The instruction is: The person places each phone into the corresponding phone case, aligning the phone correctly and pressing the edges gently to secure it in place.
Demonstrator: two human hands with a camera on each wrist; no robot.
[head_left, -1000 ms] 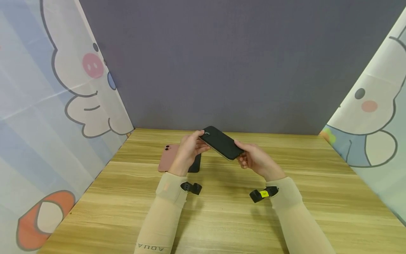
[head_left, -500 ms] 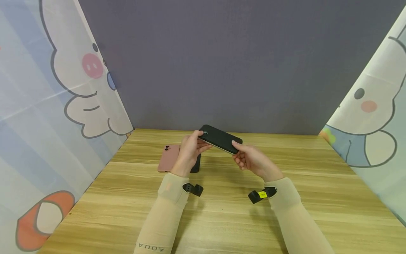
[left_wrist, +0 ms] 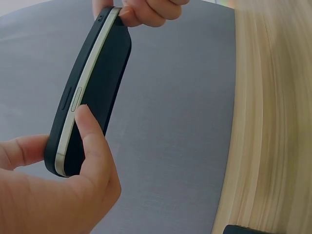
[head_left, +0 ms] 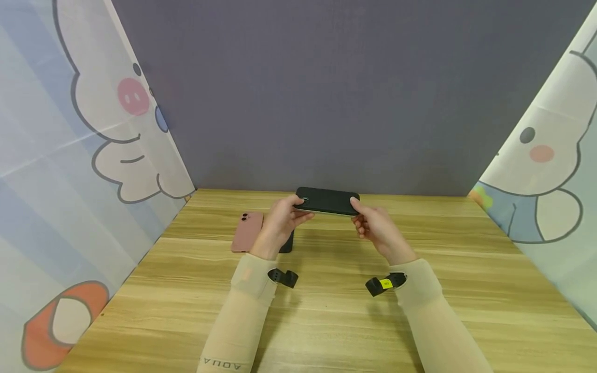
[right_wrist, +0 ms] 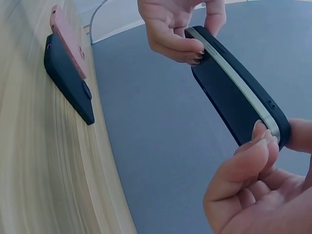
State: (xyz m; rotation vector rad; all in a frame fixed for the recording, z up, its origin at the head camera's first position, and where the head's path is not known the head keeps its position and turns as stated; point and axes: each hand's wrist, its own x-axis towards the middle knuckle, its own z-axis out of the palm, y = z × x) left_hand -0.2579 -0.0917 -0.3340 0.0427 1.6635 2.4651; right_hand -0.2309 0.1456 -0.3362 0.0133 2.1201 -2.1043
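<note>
A smartphone (head_left: 328, 201) with a black case (left_wrist: 73, 80) over its back is held up above the table, lying sideways. Its pale metal side (right_wrist: 239, 83) shows as a bare strip along one long edge, between case and dark screen. At the camera end, my left hand (head_left: 280, 223) grips it, thumb on the back by the lens and fingers on the screen side. My right hand (head_left: 380, 230) pinches the opposite end, thumb on the case and curled fingertips at the screen-side edge.
On the wooden table (head_left: 326, 321), left of my hands, lies a pink phone (head_left: 248, 232). It overlaps a black phone-shaped item (right_wrist: 68, 83), partly hidden by my left hand in the head view. A grey panel (head_left: 317, 93) stands behind, with printed curtains (head_left: 42, 197) at the sides.
The phone has turned from a slant, right end low, to nearly level. My right hand rose with it at first, then shifted slightly right; both hands keep their hold.
</note>
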